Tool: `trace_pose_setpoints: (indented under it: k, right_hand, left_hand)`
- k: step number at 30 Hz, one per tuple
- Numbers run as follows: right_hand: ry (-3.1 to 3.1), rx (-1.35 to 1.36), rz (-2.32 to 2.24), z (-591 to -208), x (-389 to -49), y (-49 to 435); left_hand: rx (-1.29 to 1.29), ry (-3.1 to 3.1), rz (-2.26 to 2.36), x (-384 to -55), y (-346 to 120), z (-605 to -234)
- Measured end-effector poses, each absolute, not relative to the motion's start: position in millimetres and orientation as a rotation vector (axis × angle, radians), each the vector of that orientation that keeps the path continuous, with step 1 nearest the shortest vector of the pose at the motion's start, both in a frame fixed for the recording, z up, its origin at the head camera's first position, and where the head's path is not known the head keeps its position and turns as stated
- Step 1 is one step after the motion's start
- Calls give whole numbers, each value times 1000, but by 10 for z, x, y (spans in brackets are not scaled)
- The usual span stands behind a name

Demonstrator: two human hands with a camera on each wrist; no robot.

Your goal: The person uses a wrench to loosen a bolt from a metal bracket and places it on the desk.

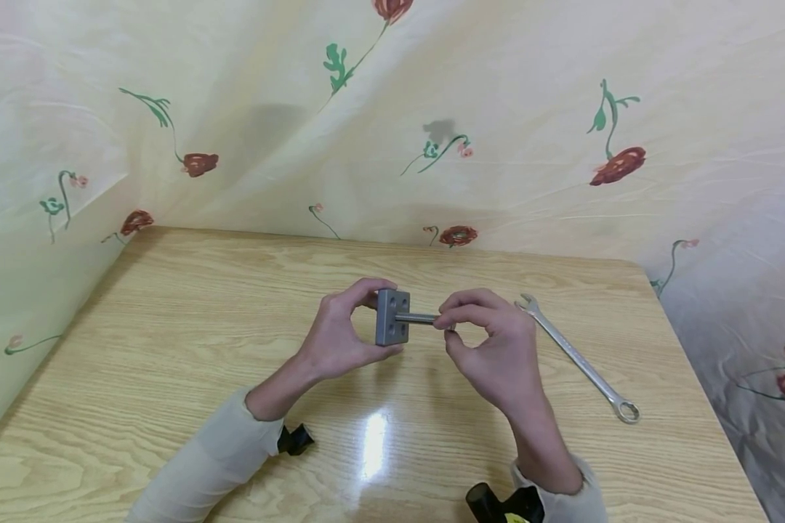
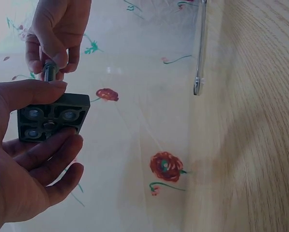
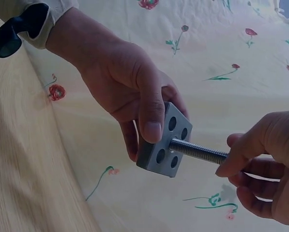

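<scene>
My left hand (image 1: 335, 340) grips a grey square plate (image 1: 384, 317) by its edges, thumb on one side and fingers on the other. The plate has a hole near each corner. From its middle a threaded rod (image 1: 417, 318) sticks out toward the right. Its far end is pinched between the thumb and fingers of my right hand (image 1: 500, 349), which hide that tip. In the left wrist view, the plate's back (image 2: 50, 121) shows recesses and the rod's end at the centre. Both hands hold the parts above the table.
A combination wrench (image 1: 578, 359) lies on the wood-grain table (image 1: 203, 327), right of my right hand, its open end pointing away. A flower-printed cloth (image 1: 255, 145) hangs behind and beside the table. Black camera mounts (image 1: 294, 439) sit at both wrists.
</scene>
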State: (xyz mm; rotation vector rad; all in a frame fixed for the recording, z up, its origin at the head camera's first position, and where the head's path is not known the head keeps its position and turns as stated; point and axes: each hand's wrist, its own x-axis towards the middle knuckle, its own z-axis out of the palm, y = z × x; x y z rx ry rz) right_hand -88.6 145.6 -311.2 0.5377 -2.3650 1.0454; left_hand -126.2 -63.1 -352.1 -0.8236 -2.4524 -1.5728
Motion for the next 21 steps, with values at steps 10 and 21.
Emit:
trace_pose_setpoints:
  k: [10,21]
  right_hand:
    - [-2568,501,1066,-3044,-880,1530]
    - [-2851,200,1124,-2993,-888,1556]
  left_hand:
    - [-815,-2451,-1584,-1258,-639,-3499]
    - [-792,-2458,-1571,-1255,-644,-3501]
